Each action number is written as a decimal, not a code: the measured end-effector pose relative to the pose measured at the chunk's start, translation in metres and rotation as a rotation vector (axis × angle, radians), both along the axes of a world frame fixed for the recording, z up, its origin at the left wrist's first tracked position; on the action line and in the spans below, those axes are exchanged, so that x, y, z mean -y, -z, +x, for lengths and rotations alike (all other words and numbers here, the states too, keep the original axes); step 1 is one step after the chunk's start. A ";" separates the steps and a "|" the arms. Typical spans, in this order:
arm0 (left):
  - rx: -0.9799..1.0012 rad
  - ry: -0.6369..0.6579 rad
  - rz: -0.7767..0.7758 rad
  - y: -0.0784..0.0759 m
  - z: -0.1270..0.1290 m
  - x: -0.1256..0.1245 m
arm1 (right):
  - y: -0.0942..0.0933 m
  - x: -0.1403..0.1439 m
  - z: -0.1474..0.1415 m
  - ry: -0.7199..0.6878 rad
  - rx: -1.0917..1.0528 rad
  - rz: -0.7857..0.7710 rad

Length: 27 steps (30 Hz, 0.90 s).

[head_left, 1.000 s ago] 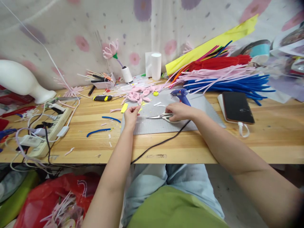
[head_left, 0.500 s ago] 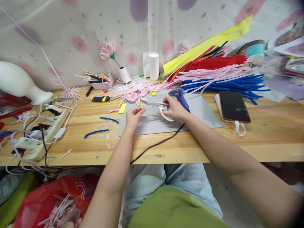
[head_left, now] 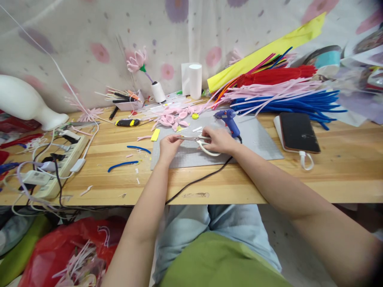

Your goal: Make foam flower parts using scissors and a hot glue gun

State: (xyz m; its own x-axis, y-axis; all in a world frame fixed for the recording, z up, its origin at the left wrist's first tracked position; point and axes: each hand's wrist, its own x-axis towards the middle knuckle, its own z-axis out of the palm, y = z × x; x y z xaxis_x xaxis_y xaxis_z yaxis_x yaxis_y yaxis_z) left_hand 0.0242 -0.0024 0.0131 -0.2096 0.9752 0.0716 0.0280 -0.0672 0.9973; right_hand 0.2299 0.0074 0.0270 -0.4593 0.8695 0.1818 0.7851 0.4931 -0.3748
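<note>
My right hand [head_left: 220,140] grips white-handled scissors [head_left: 209,151] over the grey mat [head_left: 254,139]. Their blades point left and reach the fingertips of my left hand [head_left: 170,148]. That hand is closed in a pinch on a small yellow piece [head_left: 181,136], mostly hidden by the fingers. Behind the hands lie pink fuzzy petals [head_left: 170,119] and a round yellow piece [head_left: 195,116]. A blue glue gun [head_left: 229,121] rests on the mat beyond my right hand. Left of my left hand is a yellow rectangle [head_left: 155,134].
Bundles of blue [head_left: 287,104], pink and red pipe cleaners lie at the back right. A black phone-like device [head_left: 301,132] sits to the right, a power strip [head_left: 67,163] with cables to the left. The glue gun's black cord [head_left: 197,181] crosses the front edge.
The scissors have come down and left, and their blades now meet my left fingertips. My right hand has lowered slightly. The whole view has shifted a little.
</note>
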 end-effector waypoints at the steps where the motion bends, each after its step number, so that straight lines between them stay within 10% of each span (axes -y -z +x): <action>1: -0.004 -0.001 -0.001 0.000 0.000 0.000 | 0.000 0.000 0.000 0.004 0.007 -0.007; 27: 0.129 0.005 -0.008 -0.003 -0.004 0.001 | 0.001 -0.002 0.009 0.150 0.008 0.020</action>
